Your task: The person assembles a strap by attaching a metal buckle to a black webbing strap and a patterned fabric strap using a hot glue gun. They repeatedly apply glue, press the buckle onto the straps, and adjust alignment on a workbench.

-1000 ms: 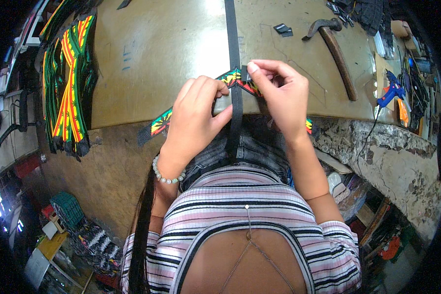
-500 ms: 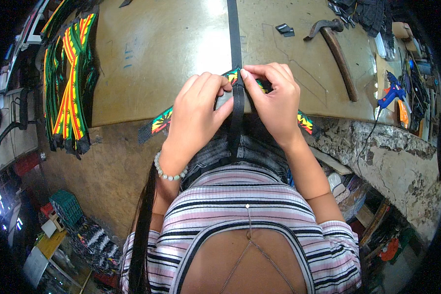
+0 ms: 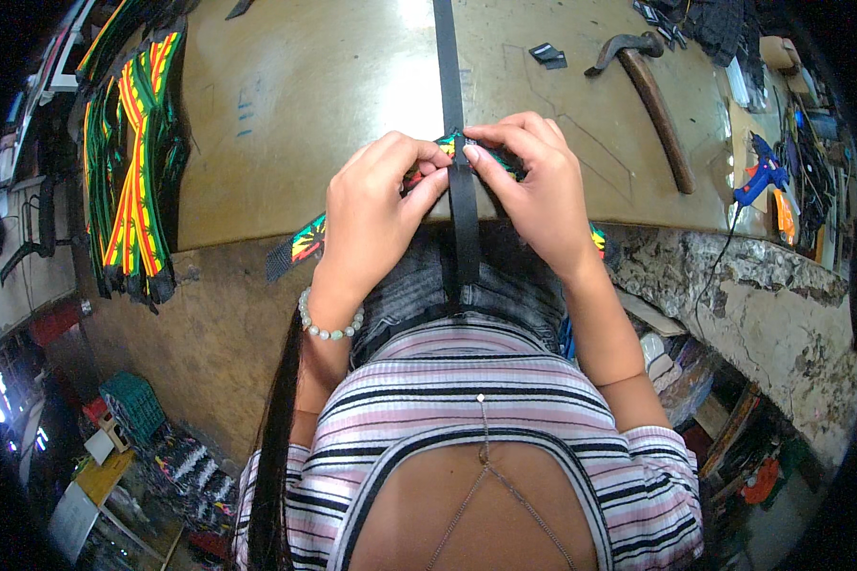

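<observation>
A black webbing strap (image 3: 449,67) runs down the table and over its near edge, hanging toward my lap. Across it, at the table edge, lies a patterned green, yellow and red strap (image 3: 307,240), whose ends stick out beyond both wrists. My left hand (image 3: 376,195) is closed, thumb and fingers pinching the patterned strap just left of the crossing. My right hand (image 3: 543,190) pinches at the crossing from the right, thumb tip against the black webbing. Exactly how the two straps join there is hidden by my fingers.
A pile of similar patterned straps (image 3: 138,162) lies at the table's left. To the right are a wooden-handled hammer (image 3: 659,119), small black scraps (image 3: 548,56) and a blue glue gun (image 3: 762,173) with its cord hanging. Black straps (image 3: 719,29) are heaped at the far right.
The hanging part of the black webbing has turned flatter and shows wider. My right thumb has shifted slightly lower onto it. The patterned strap's right end is now more covered by my right arm.
</observation>
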### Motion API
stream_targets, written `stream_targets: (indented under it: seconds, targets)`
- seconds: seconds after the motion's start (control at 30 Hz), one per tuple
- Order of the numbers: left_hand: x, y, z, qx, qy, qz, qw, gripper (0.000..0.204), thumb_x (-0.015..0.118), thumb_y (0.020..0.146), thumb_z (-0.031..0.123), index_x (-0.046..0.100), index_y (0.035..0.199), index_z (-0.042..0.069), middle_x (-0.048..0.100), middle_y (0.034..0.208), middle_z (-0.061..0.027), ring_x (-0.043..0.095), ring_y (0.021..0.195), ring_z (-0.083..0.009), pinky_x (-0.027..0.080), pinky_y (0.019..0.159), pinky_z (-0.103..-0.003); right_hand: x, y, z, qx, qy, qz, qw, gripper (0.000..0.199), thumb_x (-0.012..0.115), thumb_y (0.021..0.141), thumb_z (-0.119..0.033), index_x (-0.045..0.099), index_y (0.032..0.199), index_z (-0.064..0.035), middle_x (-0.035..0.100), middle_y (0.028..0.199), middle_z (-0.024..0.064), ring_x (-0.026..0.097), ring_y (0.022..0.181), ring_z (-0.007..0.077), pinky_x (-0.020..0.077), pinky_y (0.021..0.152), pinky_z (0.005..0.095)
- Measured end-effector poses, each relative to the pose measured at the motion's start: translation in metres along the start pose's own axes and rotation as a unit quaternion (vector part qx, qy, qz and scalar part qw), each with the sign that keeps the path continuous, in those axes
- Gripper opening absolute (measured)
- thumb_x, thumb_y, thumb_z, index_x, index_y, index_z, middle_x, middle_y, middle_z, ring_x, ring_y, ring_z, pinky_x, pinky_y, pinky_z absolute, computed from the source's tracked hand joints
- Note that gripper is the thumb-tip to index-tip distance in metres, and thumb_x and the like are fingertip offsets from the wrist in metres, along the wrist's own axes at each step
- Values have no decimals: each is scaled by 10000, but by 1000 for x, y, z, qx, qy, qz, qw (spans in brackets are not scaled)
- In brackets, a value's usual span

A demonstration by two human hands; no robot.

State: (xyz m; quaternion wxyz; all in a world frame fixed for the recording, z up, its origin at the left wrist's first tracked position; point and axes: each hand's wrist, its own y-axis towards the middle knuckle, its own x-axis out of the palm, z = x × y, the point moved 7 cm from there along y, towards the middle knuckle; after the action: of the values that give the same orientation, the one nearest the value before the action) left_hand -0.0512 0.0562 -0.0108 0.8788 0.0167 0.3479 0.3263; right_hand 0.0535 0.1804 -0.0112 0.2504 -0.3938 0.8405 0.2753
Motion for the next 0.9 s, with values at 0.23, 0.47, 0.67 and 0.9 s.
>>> stream_targets:
  seconds: [0.23, 0.47, 0.67, 0.9]
  targets:
    - [4, 5, -2, -53, 21, 10, 998, 150, 780, 801, 153, 701, 890, 63, 662, 810, -73, 654, 734, -236, 514, 664, -357, 0, 0, -1, -15, 6, -1, 1000, 197, 743, 831, -137, 752, 1011, -59, 656, 928, 104, 586, 902, 287, 478, 827, 373]
    - [4, 7, -5, -92, 23, 18, 995, 206, 804, 790, 197, 697, 909, 67, 628, 784, -62, 637, 705, -244, 508, 645, -363, -5, 29, 2, -7, 78, -172, 982, 369, 764, 793, -123, 696, 1151, -62, 647, 1005, 130, 628, 832, 233, 522, 764, 341]
    - [3, 9, -6, -100, 27, 6, 995, 279, 831, 779, 191, 703, 973, 37, 602, 772, -51, 574, 674, -145, 471, 623, -286, 5, 69, 5, -50, 55, -153, 985, 249, 759, 819, -220, 711, 870, 18, 653, 798, 153, 644, 736, 265, 507, 693, 366]
    - [5, 8, -1, -76, 57, -13, 995, 261, 785, 834, 247, 733, 1054, 118, 580, 786, -62, 600, 699, -203, 488, 646, -325, 18, 68, 19, -28, -2, -155, 987, 243, 753, 823, -214, 691, 825, 22, 667, 815, 163, 661, 752, 303, 511, 695, 385]
